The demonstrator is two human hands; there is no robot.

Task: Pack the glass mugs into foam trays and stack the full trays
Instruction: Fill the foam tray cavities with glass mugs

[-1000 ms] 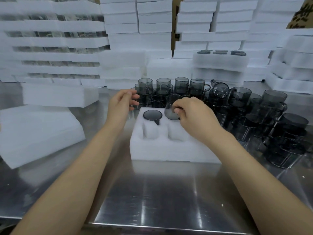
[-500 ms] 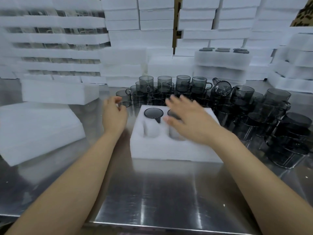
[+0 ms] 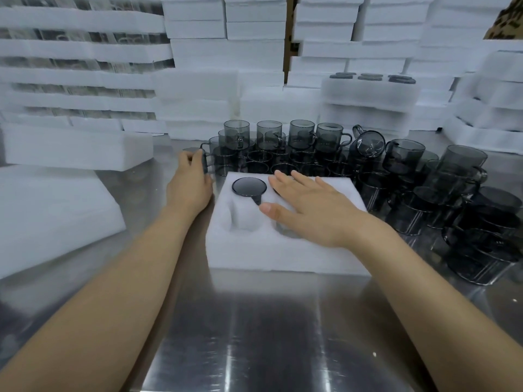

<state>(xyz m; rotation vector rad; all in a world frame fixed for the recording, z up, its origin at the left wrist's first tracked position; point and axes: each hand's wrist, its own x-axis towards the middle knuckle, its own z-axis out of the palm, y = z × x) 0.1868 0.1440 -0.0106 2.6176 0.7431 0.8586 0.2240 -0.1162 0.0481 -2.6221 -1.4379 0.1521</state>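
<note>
A white foam tray (image 3: 283, 250) lies on the steel table in front of me. One smoky glass mug (image 3: 249, 186) sits upside down in its far left pocket. A second mug is almost hidden under my right hand (image 3: 308, 210), which lies flat on the tray with fingers spread and grips nothing. My left hand (image 3: 189, 185) is just off the tray's far left corner, its fingers curled around a loose glass mug (image 3: 204, 161) at the edge of the mug cluster. Several more loose mugs (image 3: 300, 134) stand behind the tray.
Piled mugs (image 3: 458, 176) crowd the table to the right of the tray. A thick foam slab (image 3: 51, 216) and a foam block (image 3: 76, 148) lie on the left. Stacked foam trays wall off the back, one (image 3: 368, 91) showing mugs on top. Bare steel (image 3: 268, 335) stretches toward me.
My right hand let go of the second mug in the tray and spread flat over it. My left hand moved left and closed around a loose mug.
</note>
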